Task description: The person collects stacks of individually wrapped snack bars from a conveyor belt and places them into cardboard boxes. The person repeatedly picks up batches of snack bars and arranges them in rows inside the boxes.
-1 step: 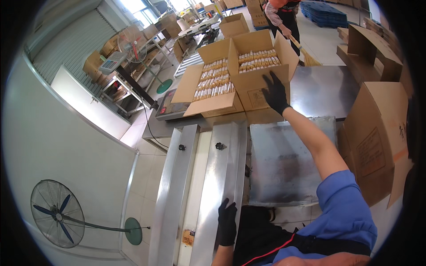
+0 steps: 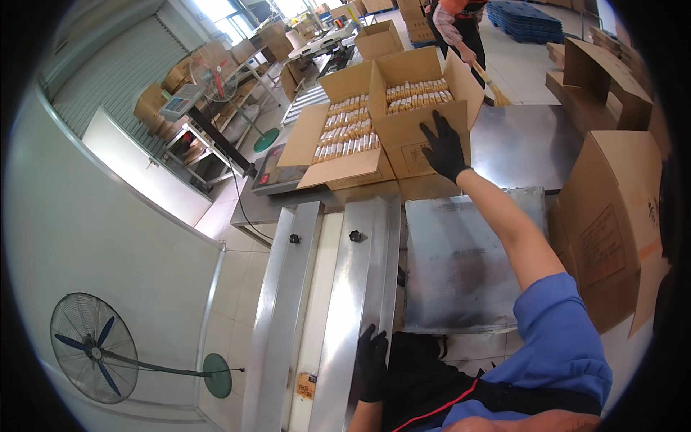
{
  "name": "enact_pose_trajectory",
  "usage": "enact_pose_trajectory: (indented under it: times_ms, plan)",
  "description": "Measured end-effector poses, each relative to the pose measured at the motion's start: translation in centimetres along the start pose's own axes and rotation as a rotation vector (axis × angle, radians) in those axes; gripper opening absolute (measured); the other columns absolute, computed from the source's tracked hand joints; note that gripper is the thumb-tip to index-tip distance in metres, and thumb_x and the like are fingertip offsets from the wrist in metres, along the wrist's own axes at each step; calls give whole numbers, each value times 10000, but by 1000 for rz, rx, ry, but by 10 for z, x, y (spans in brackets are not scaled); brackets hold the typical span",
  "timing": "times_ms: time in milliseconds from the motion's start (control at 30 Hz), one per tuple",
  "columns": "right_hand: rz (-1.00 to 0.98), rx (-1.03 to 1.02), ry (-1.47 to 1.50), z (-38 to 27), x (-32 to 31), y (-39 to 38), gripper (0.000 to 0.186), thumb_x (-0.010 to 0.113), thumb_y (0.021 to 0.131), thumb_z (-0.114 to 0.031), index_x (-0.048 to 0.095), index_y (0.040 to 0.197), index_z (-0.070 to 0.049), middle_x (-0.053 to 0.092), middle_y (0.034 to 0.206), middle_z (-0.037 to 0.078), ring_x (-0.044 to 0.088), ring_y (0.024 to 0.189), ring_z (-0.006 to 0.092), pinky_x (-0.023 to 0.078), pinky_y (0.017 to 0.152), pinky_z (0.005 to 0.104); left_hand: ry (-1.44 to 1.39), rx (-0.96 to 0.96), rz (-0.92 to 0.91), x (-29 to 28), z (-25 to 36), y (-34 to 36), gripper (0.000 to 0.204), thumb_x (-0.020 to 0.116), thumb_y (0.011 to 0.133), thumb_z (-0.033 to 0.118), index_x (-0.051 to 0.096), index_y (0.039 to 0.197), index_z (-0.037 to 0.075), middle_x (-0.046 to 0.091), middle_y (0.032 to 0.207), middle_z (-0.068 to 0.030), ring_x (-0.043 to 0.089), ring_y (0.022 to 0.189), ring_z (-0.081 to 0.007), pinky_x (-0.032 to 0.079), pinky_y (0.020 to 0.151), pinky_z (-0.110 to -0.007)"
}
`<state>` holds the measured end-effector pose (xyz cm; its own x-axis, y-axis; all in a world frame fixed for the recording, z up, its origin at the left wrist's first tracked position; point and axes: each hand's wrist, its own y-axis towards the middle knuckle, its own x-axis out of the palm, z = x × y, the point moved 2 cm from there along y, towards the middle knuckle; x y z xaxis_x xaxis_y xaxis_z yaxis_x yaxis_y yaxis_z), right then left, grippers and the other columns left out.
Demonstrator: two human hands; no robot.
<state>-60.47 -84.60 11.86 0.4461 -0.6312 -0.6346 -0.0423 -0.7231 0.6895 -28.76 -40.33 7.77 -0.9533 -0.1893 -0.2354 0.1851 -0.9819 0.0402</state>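
Here, the spread right hand [image 2: 446, 150] hides part of a filled carton [image 2: 397, 135] on the metal surface [image 2: 529, 140], its print [image 2: 415, 160] illegible to me; the left hand [image 2: 373, 366], loosely splayed, overlaps a steel rail [image 2: 373, 277], contact unclear.

Bright daylight comes from the window [image 2: 216, 27] at the top, blown out to white. Glare pools on the steel desk [image 2: 529, 140] and streaks the metal rail [image 2: 345, 288], while the metal plate [image 2: 475, 288] gives only smeary, dull reflections. The gloved right hand [image 2: 445, 147] reads near-black with little detail. The far background is soft, fisheye distortion bows the wall [image 2: 108, 248], and black vignetting fills the corners
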Motion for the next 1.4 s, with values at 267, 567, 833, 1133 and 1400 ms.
enact_pose_trajectory:
  times_ms: [267, 567, 833, 1133, 1400]
  plan:
    - [-857, 321, -399, 7, 8, 58, 759, 560, 913, -578, 316, 1564, -272, 184, 1661, 88, 200, 1509, 363, 159, 1190, 630, 129, -73, -69, -1, 1, -44, 562, 672, 951, 75, 407, 1440, -2, 478, 1413, -160, 595, 1199, -277, 515, 971, -342]
    - [-437, 134, 588, -56, -57, -227, 622, 654, 954, -426, 521, 1405, -20, 564, 1379, 226, 527, 1297, 359, 419, 1094, 435, 154, -89, -22, -14, 39, -69, 441, 596, 999, 134, 464, 1397, -1, 514, 1377, -164, 589, 1202, -273, 489, 986, -367]
    - [394, 1030, 1631, 113, -349, -608, 506, 453, 1006, -593, 529, 736, -172, 475, 625, -8, 474, 536, 198, 408, 493, 342, 38, 140, -361, 28, 23, -78, 397, 617, 964, 131, 542, 1329, -7, 589, 1273, -171, 588, 1183, -285, 464, 1011, -379]
    - [841, 636, 1046, 209, -569, -464, 460, 547, 1045, -275, 516, 1371, 49, 625, 1291, 130, 606, 1195, 232, 504, 1026, 355, -46, 107, -408, 64, 57, -103, 395, 648, 911, 110, 596, 1282, -15, 640, 1202, -173, 578, 1188, -304, 434, 1045, -398]
    - [691, 690, 1162, 113, -530, -434, 457, 534, 1045, -236, 473, 1421, 18, 581, 1357, 141, 570, 1215, 257, 484, 1029, 377, -14, 266, -470, 41, 26, -82, 517, 637, 950, 162, 489, 1420, 6, 577, 1340, -144, 562, 1235, -275, 452, 1056, -375]
